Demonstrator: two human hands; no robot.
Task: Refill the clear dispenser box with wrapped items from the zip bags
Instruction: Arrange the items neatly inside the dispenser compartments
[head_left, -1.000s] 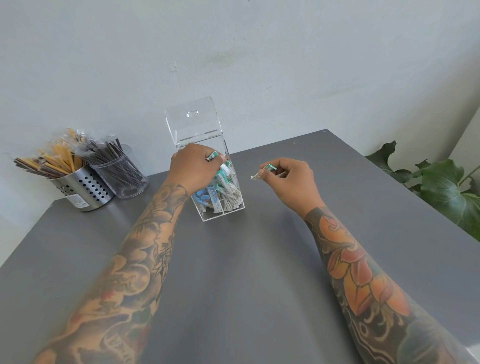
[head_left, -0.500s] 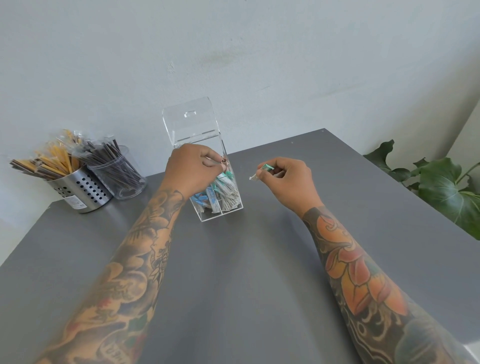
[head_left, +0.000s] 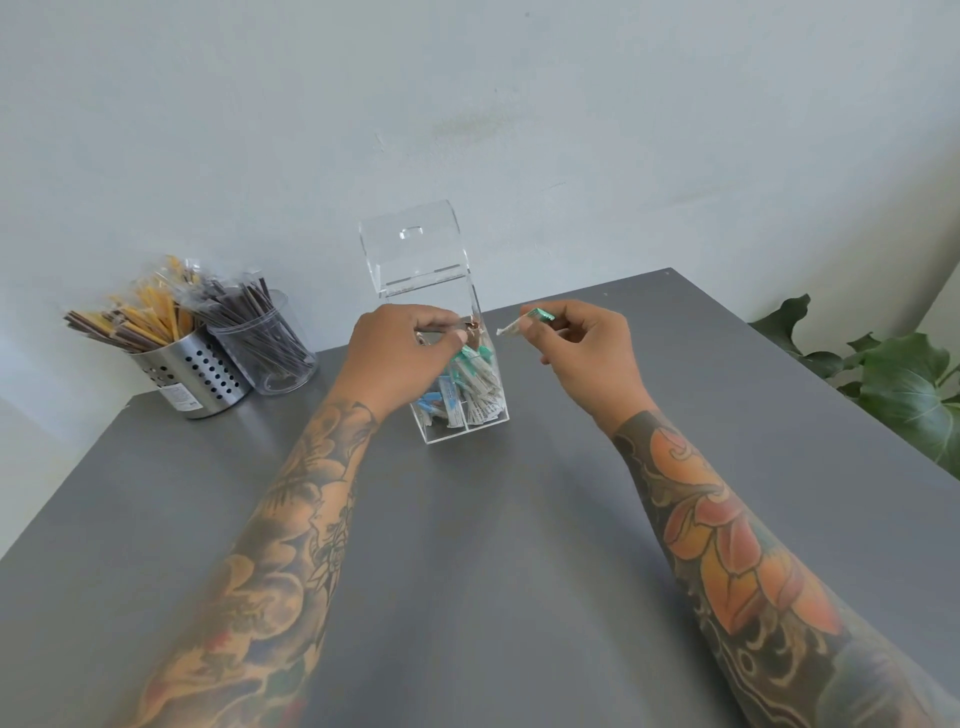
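The clear dispenser box (head_left: 485, 421) stands at the back middle of the grey table (head_left: 467, 571), its hinged lid (head_left: 415, 249) raised upright. Several wrapped items with green and blue ends lie inside it. My left hand (head_left: 395, 353) rests over the box's open top, thumb and fingers pinched close at the rim; no item shows between them. My right hand (head_left: 587, 358) hovers just right of the box and pinches one wrapped item (head_left: 522, 323) with a green end, pointed toward the opening. No zip bag is in view.
A perforated steel cup (head_left: 202, 374) with yellow and brown wrapped sticks and a clear cup (head_left: 270, 358) with dark sticks stand at the back left, near the table's left edge. A leafy plant (head_left: 893, 384) sits beyond the right edge. A wall is close behind.
The green-ended item seen in my left fingers a second ago no longer shows; those fingers have dipped to the box's opening. My right hand has held its item beside the box.
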